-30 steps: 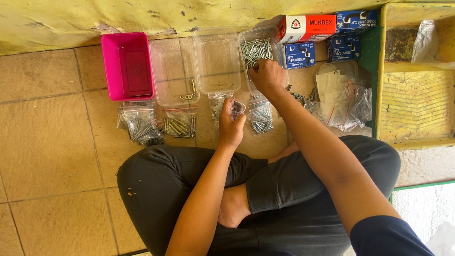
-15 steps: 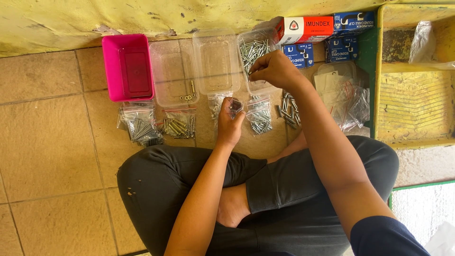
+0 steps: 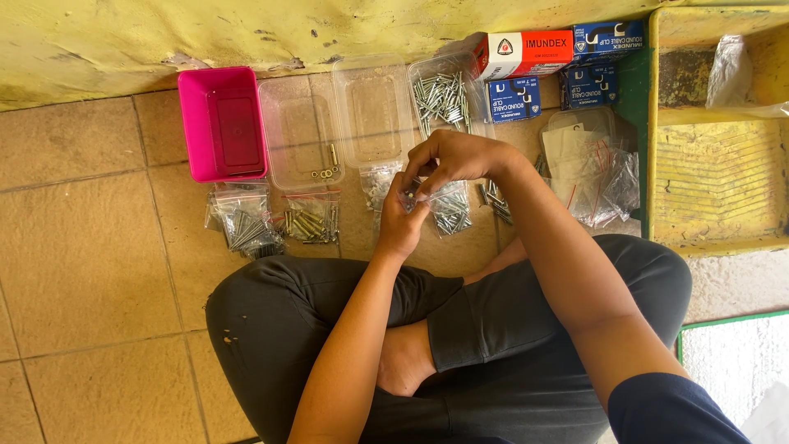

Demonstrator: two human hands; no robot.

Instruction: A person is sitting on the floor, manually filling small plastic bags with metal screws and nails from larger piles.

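Hands meet over a small clear bag [image 3: 415, 196]: left hand [image 3: 400, 222] holds it, right hand [image 3: 452, 158], back from the screw tub [image 3: 444, 94], pinches its top.

**A floor-level hardware sorting spot**

This looks like a small hardware shop or store-room corner. On the tiled floor [image 3: 82, 247], beside a peeling yellow wall [image 3: 246, 33], stand clear tubs of screws [image 3: 444, 94], bagged fasteners [image 3: 312, 220] and boxed cable clips [image 3: 526, 53].

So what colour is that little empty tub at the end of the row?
Bright pink. The tub sits at the left end of the row of clear containers, seen plainly in the head view.
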